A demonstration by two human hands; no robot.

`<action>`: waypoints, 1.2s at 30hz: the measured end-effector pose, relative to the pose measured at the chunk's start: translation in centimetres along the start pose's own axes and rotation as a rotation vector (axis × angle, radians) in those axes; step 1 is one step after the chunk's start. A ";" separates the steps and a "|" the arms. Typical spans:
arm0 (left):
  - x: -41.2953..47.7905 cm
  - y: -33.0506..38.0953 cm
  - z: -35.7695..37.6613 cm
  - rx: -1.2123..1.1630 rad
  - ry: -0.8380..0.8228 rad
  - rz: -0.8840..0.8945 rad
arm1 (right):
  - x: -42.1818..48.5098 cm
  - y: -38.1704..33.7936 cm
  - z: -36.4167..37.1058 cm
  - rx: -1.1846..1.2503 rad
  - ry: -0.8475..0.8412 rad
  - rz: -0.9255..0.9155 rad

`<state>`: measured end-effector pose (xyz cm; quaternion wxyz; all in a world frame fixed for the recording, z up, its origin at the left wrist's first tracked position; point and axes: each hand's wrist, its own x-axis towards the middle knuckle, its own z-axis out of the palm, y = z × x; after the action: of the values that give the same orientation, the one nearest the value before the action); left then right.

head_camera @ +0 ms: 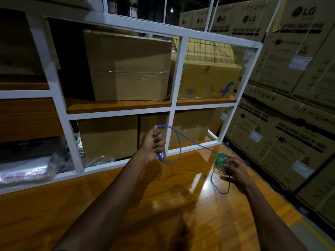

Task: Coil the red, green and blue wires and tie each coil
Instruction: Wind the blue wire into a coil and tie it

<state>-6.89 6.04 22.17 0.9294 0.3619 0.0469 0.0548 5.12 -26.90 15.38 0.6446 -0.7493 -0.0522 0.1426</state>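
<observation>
Two outstretched hands (154, 142) (234, 171), seemingly around wires (180, 144)

A glossy orange-brown wooden tabletop (163, 205) is catching pale patches of reflected light in an otherwise dim warehouse. Behind it a white metal shelf frame (178, 69) is standing, its wooden boards carrying a large taped cardboard box (126, 69) and, beside it, a box with a blue logo (208, 82). Clear plastic bags (27, 169) are lying in the lower left compartment. To the right, washing-machine cartons (290, 69) are rising in tall stacks.
</observation>
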 end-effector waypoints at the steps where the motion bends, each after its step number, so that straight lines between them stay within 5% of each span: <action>1: 0.1 0.3 0.0 -0.031 0.015 0.026 | -0.1 0.6 -0.2 -0.038 0.009 -0.005; 7: 0.2 1.0 0.3 0.042 0.088 0.125 | -0.6 -0.6 1.1 -0.334 0.142 -0.309; 9: 0.3 0.7 1.1 0.070 0.119 0.142 | -0.7 -2.3 2.1 -0.602 0.148 -0.426; 12: 0.7 0.5 2.3 0.049 0.131 0.145 | -1.6 -5.0 3.6 -1.014 -0.107 -0.416; 14: 0.9 0.4 2.9 0.032 0.094 0.126 | -1.9 -6.3 4.4 -1.078 -0.243 -0.413; 20: 0.7 -0.6 4.1 0.270 0.009 0.067 | -3.1 -9.1 6.2 -0.720 -0.392 -0.645; 24: 0.2 -1.8 4.3 0.446 -0.023 0.000 | -4.1 -10.2 7.3 -0.532 -0.163 -0.782; 30: -0.4 -3.2 4.5 0.618 -0.074 -0.085 | -4.1 -11.5 8.2 -0.654 0.133 -0.525; 36: -0.5 -4.0 4.1 0.716 -0.097 -0.130 | -4.1 -12.3 7.9 -0.132 -0.201 -0.471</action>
<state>-6.62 0.31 22.51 0.7464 0.6628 0.0419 -0.0417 0.30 -18.41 27.07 0.6014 -0.7389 -0.2982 0.0585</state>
